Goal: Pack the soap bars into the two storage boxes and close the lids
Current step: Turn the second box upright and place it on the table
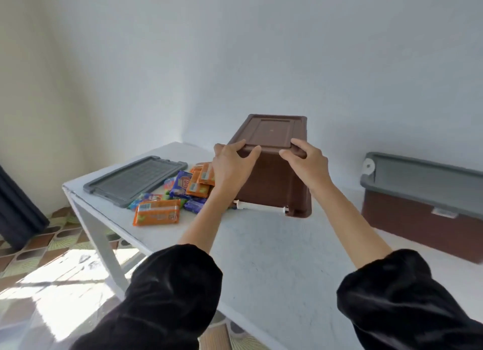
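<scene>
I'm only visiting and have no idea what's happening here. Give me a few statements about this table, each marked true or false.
1. The left hand and right hand both grip the brown box. True.
2. That box stands with its opening up. False: it is turned over, base uppermost.
3. The soap bars are packed inside it. False: those in view lie piled on the table beside it.
4. A grey lid lies flat on the table, apart from both hands. True.
</scene>
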Tool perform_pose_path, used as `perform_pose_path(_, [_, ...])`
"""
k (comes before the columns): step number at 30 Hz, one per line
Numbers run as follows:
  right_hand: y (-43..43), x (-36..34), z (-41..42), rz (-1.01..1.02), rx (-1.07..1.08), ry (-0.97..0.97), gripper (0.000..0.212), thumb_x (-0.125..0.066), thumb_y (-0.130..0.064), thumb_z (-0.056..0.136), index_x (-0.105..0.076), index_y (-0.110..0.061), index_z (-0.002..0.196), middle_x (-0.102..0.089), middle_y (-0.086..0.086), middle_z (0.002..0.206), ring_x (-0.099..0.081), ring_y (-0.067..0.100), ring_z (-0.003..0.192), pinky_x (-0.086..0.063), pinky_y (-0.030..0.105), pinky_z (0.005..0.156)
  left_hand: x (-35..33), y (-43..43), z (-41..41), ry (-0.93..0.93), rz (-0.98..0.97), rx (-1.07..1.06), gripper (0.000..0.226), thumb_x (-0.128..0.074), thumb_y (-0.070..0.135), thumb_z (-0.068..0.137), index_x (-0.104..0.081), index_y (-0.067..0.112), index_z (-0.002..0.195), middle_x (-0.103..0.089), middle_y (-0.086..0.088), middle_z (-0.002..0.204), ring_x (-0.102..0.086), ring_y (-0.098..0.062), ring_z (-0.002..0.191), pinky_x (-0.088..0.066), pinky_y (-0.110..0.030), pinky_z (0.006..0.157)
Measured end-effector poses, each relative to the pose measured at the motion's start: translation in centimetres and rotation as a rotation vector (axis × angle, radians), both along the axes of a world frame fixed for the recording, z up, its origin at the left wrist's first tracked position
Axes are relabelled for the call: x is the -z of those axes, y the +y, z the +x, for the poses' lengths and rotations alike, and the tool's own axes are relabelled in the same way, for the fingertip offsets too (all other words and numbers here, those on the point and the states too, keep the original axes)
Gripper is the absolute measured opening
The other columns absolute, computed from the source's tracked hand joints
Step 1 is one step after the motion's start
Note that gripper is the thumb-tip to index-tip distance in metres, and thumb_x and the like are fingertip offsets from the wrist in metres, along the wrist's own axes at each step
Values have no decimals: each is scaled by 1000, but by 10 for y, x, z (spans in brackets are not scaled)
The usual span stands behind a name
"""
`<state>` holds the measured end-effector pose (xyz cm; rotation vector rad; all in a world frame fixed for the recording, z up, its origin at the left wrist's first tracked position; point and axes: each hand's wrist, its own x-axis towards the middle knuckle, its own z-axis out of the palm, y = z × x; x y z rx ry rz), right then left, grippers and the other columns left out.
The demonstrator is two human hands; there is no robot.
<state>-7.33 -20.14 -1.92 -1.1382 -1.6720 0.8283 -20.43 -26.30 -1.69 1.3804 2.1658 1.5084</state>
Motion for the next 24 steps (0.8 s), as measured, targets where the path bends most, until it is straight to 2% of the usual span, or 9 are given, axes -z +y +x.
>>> perform_pose_path(3, [-28, 15, 53, -57, 45, -7, 47, -62, -35, 85, -54, -23, 129, -56, -1, 130, -48, 14, 122, -34, 22, 98, 14, -21, 46, 20, -95, 72, 51, -56, 46, 86, -53, 23, 132, -39, -11, 139, -42, -27, 128, -32, -31, 105])
perform_pose_path(8, [-70, 41, 113, -131, 128, 29, 39, -63, -33, 85, -61, -22, 123, -59, -6, 109, -49, 5, 105, -31, 15, 87, 37, -53, 102, 79, -240, 184, 54, -53, 48, 88, -45, 27, 137, -30, -13, 144, -35, -30, 132, -32, -34, 106])
perform_pose_path(11, [-82, 54, 142, -115, 180, 26, 33, -64, -29, 85, -64, -21, 117, -63, -5, 111, -49, 2, 99, -32, 13, 85, 47, -73, 130, 126, -303, 255, 56, -51, 49, 89, -39, 30, 140, -23, -13, 143, -34, -33, 131, -30, -36, 109])
perform_pose_path(14, [-85, 59, 168, -78, 225, 19, 24, -63, -24, 86, -69, -21, 110, -66, -6, 114, -50, 1, 100, -30, 11, 83, 56, -93, 154, 222, -351, 358, 59, -50, 49, 89, -32, 33, 143, -21, -12, 141, -38, -31, 127, -35, -36, 109])
perform_pose_path(18, [-80, 60, 201, -81, 238, -18, 19, -61, -18, 87, -72, -21, 102, -68, -6, 109, -53, 2, 103, -33, 0, 77, 63, -119, 177, 367, -402, 526, 60, -45, 47, 92, -26, 28, 146, -28, -11, 129, -49, -31, 112, -42, -31, 97])
perform_pose_path(19, [-78, 60, 208, -95, 233, -22, 18, -60, -17, 87, -72, -21, 100, -68, -6, 106, -55, 4, 105, -34, 0, 80, 63, -124, 183, 410, -397, 550, 60, -45, 47, 92, -27, 27, 145, -30, -10, 126, -52, -31, 106, -43, -31, 93])
perform_pose_path(22, [-79, 65, 222, -120, 233, -30, 18, -60, -16, 88, -71, -22, 100, -68, -6, 104, -58, 10, 110, -34, 16, 90, 62, -126, 191, 546, -337, 544, 58, -43, 48, 92, -29, 27, 144, -39, -9, 124, -56, -31, 99, -47, -33, 84])
perform_pose_path(24, [-83, 68, 223, -116, 267, -50, 19, -59, -18, 89, -70, -18, 104, -68, -4, 108, -57, 9, 107, -34, 18, 88, 59, -114, 184, 602, -267, 507, 53, -42, 49, 92, -36, 28, 140, -54, -6, 117, -60, -29, 98, -50, -35, 84])
